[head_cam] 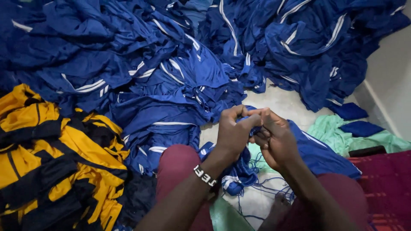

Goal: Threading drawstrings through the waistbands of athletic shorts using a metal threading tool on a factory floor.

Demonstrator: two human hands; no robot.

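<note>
My left hand (233,132) and my right hand (276,139) meet in front of me, both pinched on the same blue garment with white stripes (319,154). The cloth bunches between my fingers and hangs down over my lap. Loose blue threads (265,188) trail from it onto the floor. A beaded band with letters circles my left wrist (205,175). My knees in maroon trousers (177,167) frame the cloth.
A big heap of blue striped garments (171,64) covers the floor ahead and to the right. A pile of yellow and black garments (51,158) lies at left. Light green cloth (334,130), a maroon mat (385,184) and a wall (394,72) are at right.
</note>
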